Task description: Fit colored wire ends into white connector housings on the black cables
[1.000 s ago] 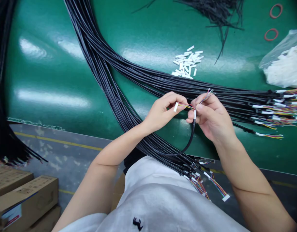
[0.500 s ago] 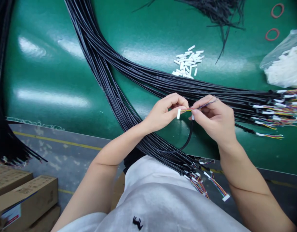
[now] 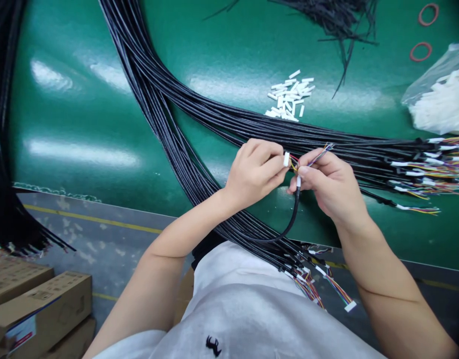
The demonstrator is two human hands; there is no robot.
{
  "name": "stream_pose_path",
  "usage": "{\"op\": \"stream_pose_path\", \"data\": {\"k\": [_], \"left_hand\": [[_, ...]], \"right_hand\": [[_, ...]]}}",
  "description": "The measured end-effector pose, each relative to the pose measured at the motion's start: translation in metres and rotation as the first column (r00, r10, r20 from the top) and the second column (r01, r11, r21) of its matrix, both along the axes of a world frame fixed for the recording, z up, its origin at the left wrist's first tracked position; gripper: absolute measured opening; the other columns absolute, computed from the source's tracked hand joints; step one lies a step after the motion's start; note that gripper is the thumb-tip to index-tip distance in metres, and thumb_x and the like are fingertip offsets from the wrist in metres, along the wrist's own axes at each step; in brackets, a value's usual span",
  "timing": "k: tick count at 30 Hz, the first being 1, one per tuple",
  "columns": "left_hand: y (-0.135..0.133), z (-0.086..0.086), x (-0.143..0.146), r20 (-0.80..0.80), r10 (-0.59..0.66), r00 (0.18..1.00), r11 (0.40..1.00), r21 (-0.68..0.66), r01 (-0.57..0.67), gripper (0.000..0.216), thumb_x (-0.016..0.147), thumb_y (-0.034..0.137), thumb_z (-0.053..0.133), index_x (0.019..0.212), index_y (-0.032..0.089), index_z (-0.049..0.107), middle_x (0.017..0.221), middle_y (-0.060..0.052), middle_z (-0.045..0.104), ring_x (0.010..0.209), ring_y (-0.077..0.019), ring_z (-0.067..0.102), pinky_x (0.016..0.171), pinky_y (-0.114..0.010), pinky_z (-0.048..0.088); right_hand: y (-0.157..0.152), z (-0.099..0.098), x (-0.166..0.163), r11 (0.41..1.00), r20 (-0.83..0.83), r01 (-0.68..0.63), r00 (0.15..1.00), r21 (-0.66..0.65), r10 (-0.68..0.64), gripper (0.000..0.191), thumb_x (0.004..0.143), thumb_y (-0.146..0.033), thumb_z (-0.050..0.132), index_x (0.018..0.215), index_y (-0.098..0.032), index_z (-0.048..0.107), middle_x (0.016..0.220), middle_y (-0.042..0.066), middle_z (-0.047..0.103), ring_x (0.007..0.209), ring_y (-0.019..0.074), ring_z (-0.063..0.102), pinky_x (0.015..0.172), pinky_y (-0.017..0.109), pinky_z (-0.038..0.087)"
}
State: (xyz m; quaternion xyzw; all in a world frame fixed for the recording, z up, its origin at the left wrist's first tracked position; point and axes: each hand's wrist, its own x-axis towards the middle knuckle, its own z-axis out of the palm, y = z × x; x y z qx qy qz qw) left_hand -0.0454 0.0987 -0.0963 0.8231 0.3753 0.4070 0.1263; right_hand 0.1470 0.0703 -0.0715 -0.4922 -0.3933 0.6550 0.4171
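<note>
My left hand [image 3: 253,172] is closed, pinching a small white connector [image 3: 286,159] between thumb and fingertips. My right hand [image 3: 332,184] is closed round the end of a black cable [image 3: 289,224], its thin coloured wires [image 3: 319,154] sticking out past my fingers. The connector sits right against the wire ends, between the two hands. The cable curves down from my right hand into the big bundle of black cables [image 3: 169,114] that sweeps across the green table [image 3: 83,99].
A heap of white connectors [image 3: 289,97] lies beyond my hands. A clear bag of white parts [image 3: 440,94] and two red rings [image 3: 419,51] are at the far right, loose black ties [image 3: 341,20] at the top. Cardboard boxes [image 3: 38,309] stand on the floor, lower left.
My left hand has turned and carried the white connector right and up, tight against the wire ends. My right hand has lifted the coloured wires slightly.
</note>
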Motion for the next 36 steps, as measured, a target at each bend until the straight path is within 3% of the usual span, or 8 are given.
{"op": "stream_pose_path", "data": {"k": [4,7,10,16,23,29,32,36], "left_hand": [[0.0,0.0,0.0,-0.042,-0.032,0.999,0.99,-0.137,0.026,0.024,0.1,0.035,0.054,0.086,0.021,0.066,0.089,-0.006,0.066,0.087,-0.0193,0.055,0.083,-0.036,0.038],[0.003,0.006,-0.002,0.09,-0.101,0.991,0.924,-0.36,0.127,0.03,0.102,0.043,0.053,0.087,0.02,0.066,0.083,-0.004,0.064,0.08,-0.0173,0.054,0.081,-0.034,0.042],[0.007,0.013,-0.004,0.226,-0.11,0.968,0.852,-0.48,0.209,0.035,0.1,0.05,0.055,0.09,0.02,0.068,0.086,-0.004,0.066,0.082,-0.0166,0.057,0.084,-0.033,0.046],[0.008,0.014,-0.005,0.38,-0.059,0.923,0.816,-0.514,0.264,0.036,0.091,0.056,0.069,0.085,0.02,0.073,0.088,-0.003,0.067,0.086,-0.0161,0.059,0.085,-0.033,0.048],[0.003,0.015,-0.001,0.505,0.082,0.859,0.675,-0.662,0.324,0.043,0.082,0.057,0.08,0.107,0.023,0.071,0.076,0.002,0.062,0.069,-0.011,0.056,0.069,-0.028,0.048],[0.004,0.016,-0.001,0.537,0.031,0.843,0.685,-0.625,0.373,0.041,0.08,0.058,0.081,0.09,0.019,0.07,0.09,-0.001,0.068,0.078,-0.0116,0.06,0.071,-0.026,0.049],[0.005,0.013,-0.001,0.567,-0.013,0.824,0.705,-0.579,0.409,0.038,0.082,0.055,0.081,0.086,0.019,0.069,0.086,-0.001,0.067,0.076,-0.0109,0.058,0.07,-0.026,0.047],[0.007,0.008,-0.002,0.581,-0.042,0.813,0.712,-0.554,0.433,0.036,0.082,0.052,0.082,0.086,0.019,0.068,0.084,0.0,0.065,0.073,-0.0097,0.056,0.067,-0.024,0.045]], "right_hand": [[0.001,0.002,-0.002,1.0,-0.041,-0.004,0.999,-0.029,0.003,0.021,0.083,-0.036,0.083,0.087,-0.025,0.066,0.072,-0.005,0.063,0.059,0.0131,0.068,0.061,0.028,0.064],[0.001,0.003,-0.004,0.999,-0.033,0.002,0.999,-0.054,-0.004,0.025,0.08,-0.039,0.084,0.087,-0.026,0.064,0.071,-0.005,0.063,0.058,0.0136,0.068,0.061,0.03,0.065],[0.001,0.003,-0.005,0.997,-0.048,-0.005,0.999,-0.071,0.002,0.025,0.08,-0.039,0.084,0.086,-0.026,0.063,0.071,-0.005,0.062,0.057,0.0134,0.067,0.06,0.03,0.065],[0.0,-0.001,-0.006,0.998,-0.073,-0.037,0.997,-0.047,0.033,0.022,0.084,-0.037,0.081,0.09,-0.025,0.063,0.075,-0.005,0.063,0.059,0.0125,0.068,0.06,0.028,0.064],[-0.006,0.001,-0.011,0.993,0.149,0.021,0.988,0.119,-0.039,0.012,0.092,-0.029,0.072,0.096,-0.028,0.061,0.086,-0.004,0.062,0.063,0.0123,0.07,0.063,0.028,0.061],[-0.007,0.002,-0.011,0.963,0.283,-0.044,0.959,0.266,-0.035,0.004,0.093,-0.024,0.068,0.093,-0.025,0.065,0.099,0.0,0.058,0.068,0.0118,0.07,0.06,0.028,0.058],[-0.007,-0.002,-0.01,0.915,0.383,-0.091,0.921,0.393,-0.073,0.005,0.091,-0.024,0.071,0.095,-0.024,0.068,0.098,0.002,0.059,0.07,0.0118,0.067,0.054,0.025,0.055],[-0.006,-0.006,-0.01,0.789,0.447,-0.081,0.856,0.609,-0.258,0.017,0.086,-0.018,0.074,0.101,-0.025,0.069,0.1,0.003,0.061,0.077,0.0134,0.064,0.055,0.025,0.055]]}}
